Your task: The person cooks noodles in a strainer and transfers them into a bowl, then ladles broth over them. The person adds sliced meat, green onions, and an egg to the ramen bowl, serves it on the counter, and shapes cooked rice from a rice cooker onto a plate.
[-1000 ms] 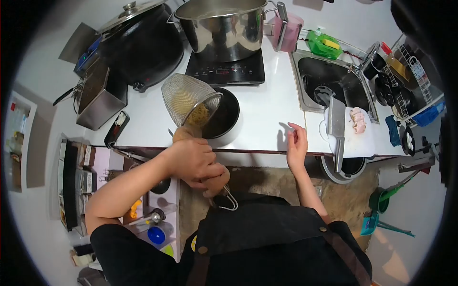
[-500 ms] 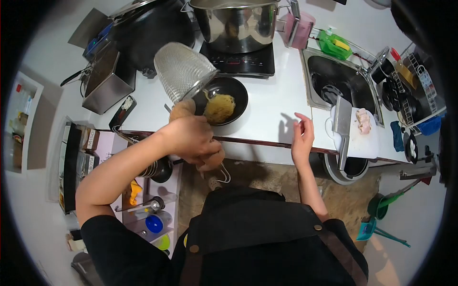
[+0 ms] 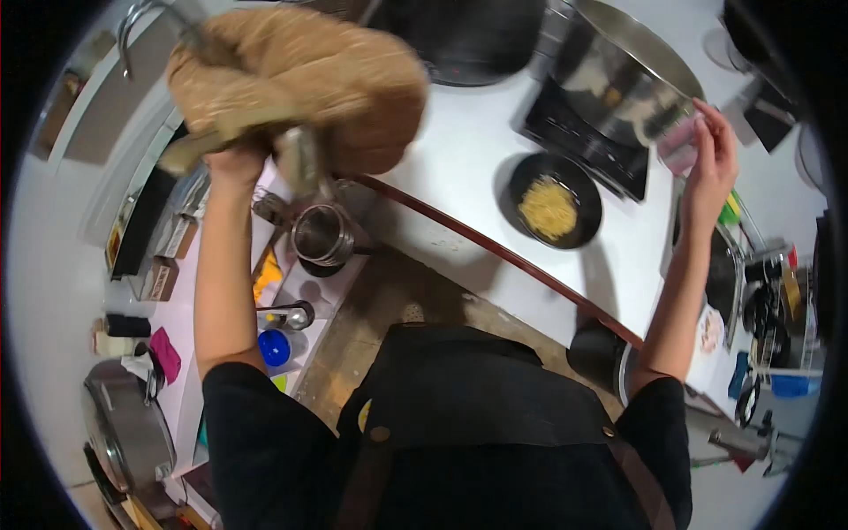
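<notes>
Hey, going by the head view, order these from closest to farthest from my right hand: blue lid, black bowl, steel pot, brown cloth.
1. Steel pot: right at the fingertips.
2. Black bowl: on the counter, left of the hand.
3. Brown cloth: far left, in the other hand.
4. Blue lid: low on the left shelf.

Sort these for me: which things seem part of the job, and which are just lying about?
Likely in the job:
Yellow noodles
Round black bowl holding them
Large shiny steel pot near the right hand
Crinkled brown bundle in the left hand, too blurred to identify

Likely just lying about:
Round blue lid
Orange cloth-like item
Magenta cloth-like item
</notes>
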`<act>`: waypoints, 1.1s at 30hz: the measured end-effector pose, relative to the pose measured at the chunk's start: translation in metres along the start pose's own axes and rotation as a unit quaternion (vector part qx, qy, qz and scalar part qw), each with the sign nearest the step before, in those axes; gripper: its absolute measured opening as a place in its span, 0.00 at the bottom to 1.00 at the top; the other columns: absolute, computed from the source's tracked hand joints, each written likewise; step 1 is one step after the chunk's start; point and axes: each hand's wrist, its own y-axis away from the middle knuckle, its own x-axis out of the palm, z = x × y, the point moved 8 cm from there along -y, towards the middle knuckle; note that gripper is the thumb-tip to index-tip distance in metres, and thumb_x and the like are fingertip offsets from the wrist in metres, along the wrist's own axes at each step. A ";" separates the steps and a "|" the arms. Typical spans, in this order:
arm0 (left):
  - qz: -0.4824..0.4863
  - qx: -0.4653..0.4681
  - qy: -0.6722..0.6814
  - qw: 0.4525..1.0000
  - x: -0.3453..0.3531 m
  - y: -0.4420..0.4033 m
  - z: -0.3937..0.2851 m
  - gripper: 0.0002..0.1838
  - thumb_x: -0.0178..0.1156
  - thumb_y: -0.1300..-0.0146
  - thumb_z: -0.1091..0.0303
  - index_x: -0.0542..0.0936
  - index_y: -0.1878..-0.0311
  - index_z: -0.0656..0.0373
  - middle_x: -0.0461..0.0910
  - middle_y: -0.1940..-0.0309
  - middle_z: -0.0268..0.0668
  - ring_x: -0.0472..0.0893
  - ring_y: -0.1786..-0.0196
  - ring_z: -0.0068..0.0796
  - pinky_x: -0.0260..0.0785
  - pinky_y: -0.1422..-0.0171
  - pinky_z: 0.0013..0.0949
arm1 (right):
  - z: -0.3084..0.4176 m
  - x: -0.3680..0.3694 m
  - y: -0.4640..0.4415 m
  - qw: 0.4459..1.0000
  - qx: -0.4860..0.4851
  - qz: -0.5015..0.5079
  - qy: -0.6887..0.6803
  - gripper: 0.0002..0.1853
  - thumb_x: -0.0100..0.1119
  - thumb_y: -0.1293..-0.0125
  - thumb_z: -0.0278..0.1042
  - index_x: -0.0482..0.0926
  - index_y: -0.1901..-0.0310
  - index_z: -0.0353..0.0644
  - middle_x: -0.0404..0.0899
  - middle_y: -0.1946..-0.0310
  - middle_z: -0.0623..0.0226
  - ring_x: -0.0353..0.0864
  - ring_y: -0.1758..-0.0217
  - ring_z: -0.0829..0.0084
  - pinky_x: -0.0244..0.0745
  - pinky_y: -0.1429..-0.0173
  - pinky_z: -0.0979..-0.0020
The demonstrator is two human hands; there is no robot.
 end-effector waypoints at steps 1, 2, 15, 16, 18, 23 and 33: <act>-0.073 -0.059 -0.012 0.995 -0.043 0.004 0.023 0.25 0.59 0.40 0.58 0.68 0.44 0.61 0.73 0.50 0.39 0.73 0.48 0.36 0.66 0.41 0.36 | 0.013 0.021 -0.016 0.998 -0.047 0.022 0.018 0.11 0.52 0.35 0.30 0.78 0.53 0.38 0.74 0.65 0.74 0.69 0.65 0.83 0.65 0.59 0.81; -0.117 -0.088 -0.058 0.987 -0.069 0.018 0.029 0.25 0.59 0.40 0.58 0.67 0.44 0.62 0.73 0.50 0.39 0.73 0.48 0.36 0.66 0.41 0.36 | 0.018 0.050 -0.029 0.996 -0.064 0.052 0.018 0.11 0.52 0.35 0.30 0.78 0.53 0.39 0.74 0.66 0.74 0.69 0.65 0.83 0.65 0.60 0.80; 0.026 -0.193 -0.304 0.933 -0.030 0.270 0.141 0.24 0.54 0.50 0.69 0.68 0.48 0.67 0.68 0.51 0.51 0.68 0.47 0.50 0.52 0.36 0.51 | -0.022 0.340 -0.294 0.902 -0.093 0.166 0.388 0.26 0.51 0.41 0.49 0.73 0.46 0.40 0.75 0.52 0.44 0.74 0.48 0.49 0.70 0.43 0.58; -0.026 -0.181 -0.360 0.915 -0.025 0.237 0.076 0.26 0.54 0.52 0.70 0.68 0.48 0.68 0.68 0.51 0.51 0.68 0.47 0.51 0.51 0.36 0.52 | -0.048 0.356 -0.308 0.868 -0.051 0.220 0.443 0.27 0.50 0.41 0.52 0.73 0.45 0.42 0.75 0.50 0.47 0.74 0.46 0.49 0.70 0.42 0.59; -0.009 -0.277 -0.369 0.887 -0.043 0.258 0.072 0.28 0.52 0.44 0.64 0.63 0.41 0.68 0.65 0.45 0.55 0.63 0.40 0.54 0.44 0.30 0.49 | -0.108 0.374 -0.336 0.806 0.015 0.301 0.510 0.28 0.49 0.39 0.58 0.75 0.46 0.47 0.76 0.47 0.56 0.74 0.44 0.53 0.69 0.41 0.58; -0.185 -0.369 -0.028 0.910 -0.087 0.269 0.047 0.24 0.51 0.38 0.63 0.65 0.42 0.66 0.66 0.42 0.49 0.68 0.40 0.45 0.61 0.37 0.46 | -0.151 0.373 -0.342 0.800 0.205 0.351 0.442 0.28 0.55 0.45 0.61 0.80 0.57 0.42 0.78 0.71 0.62 0.73 0.72 0.68 0.70 0.68 0.63; -0.339 -0.330 -0.036 0.880 -0.118 0.216 0.021 0.25 0.45 0.36 0.56 0.65 0.41 0.64 0.68 0.43 0.46 0.70 0.41 0.42 0.65 0.39 0.43 | -0.117 0.350 -0.349 0.835 0.053 0.344 0.427 0.30 0.58 0.49 0.61 0.80 0.69 0.33 0.78 0.77 0.56 0.77 0.76 0.64 0.71 0.73 0.65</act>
